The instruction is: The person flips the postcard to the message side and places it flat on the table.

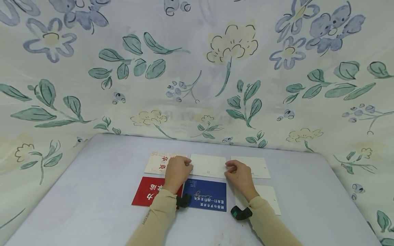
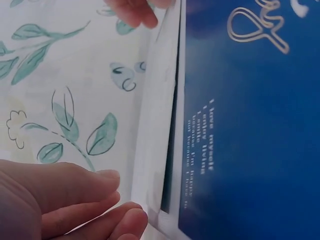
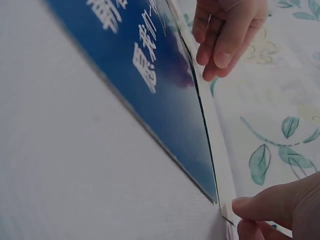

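Observation:
In the head view, a blank white card [image 1: 208,165] lies in the middle of the far row. My left hand [image 1: 176,172] is at its left edge, over part of a card with red characters [image 1: 153,164]. At its right edge is my right hand [image 1: 239,176], thumb and forefinger apart, beside another white card [image 1: 260,167]. Directly below the middle card lies a blue card [image 1: 209,196] with white and gold lettering. The left wrist view shows the left fingertips [image 2: 135,220] by the white card's corner. In the right wrist view, the right thumb [image 3: 245,206] is close to its edge.
A red card [image 1: 143,194] lies at the near left, partly under the left forearm. One more white card [image 1: 269,198] lies at the near right, partly behind the right forearm. The pale table [image 1: 92,184] meets a flower-patterned cloth [image 1: 191,112] at the back.

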Tool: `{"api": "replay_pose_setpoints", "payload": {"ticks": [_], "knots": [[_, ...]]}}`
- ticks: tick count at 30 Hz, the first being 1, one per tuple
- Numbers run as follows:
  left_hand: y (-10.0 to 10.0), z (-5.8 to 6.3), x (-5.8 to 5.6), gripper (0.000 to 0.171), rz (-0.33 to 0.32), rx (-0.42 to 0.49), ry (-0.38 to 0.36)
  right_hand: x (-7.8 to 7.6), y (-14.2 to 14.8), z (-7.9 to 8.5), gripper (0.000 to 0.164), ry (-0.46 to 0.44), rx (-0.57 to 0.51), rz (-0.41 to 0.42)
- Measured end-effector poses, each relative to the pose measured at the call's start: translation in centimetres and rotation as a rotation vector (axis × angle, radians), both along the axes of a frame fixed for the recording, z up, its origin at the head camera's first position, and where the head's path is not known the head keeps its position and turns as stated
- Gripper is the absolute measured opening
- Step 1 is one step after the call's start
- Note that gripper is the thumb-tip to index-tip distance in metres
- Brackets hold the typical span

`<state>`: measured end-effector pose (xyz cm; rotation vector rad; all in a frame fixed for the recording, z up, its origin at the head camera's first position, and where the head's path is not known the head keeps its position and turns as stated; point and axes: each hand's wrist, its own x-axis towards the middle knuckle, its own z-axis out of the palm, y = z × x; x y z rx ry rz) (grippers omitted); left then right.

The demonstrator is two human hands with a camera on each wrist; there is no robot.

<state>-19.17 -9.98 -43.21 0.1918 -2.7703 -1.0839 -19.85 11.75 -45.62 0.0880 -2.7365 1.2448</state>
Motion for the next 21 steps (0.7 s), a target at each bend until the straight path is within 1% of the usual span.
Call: {"api": "replay_pose_setpoints", "payload": {"ticks": [4,9,13,16,21], "knots": [[-0.1,0.1,0.0,0.027,0.002,0.02,-0.004,0.1,-0.1,0.1,0.028,0.011,-0.009,0.007],[-0.2,0.6,0.2,0.03,-0.002,0.037,-0.022,0.4,-0.2,0.4,0.025,0.037,-0.024,0.043],[-0.1,1.5,0.6,0.031,-0.017,0.05,-0.008,0.8,-0.3,0.9,0.024,0.045,-0.038,0.066],[-0.1,2.3,1.0,0.033,-0.041,0.051,-0.009,0.9,-0.3,1.1,0.024,0.04,-0.046,0.072],[-0.2,3.3,1.7,0.035,-0.091,0.052,-0.021,1.2,-0.5,1.4,0.025,-0.003,-0.058,0.083]]}}
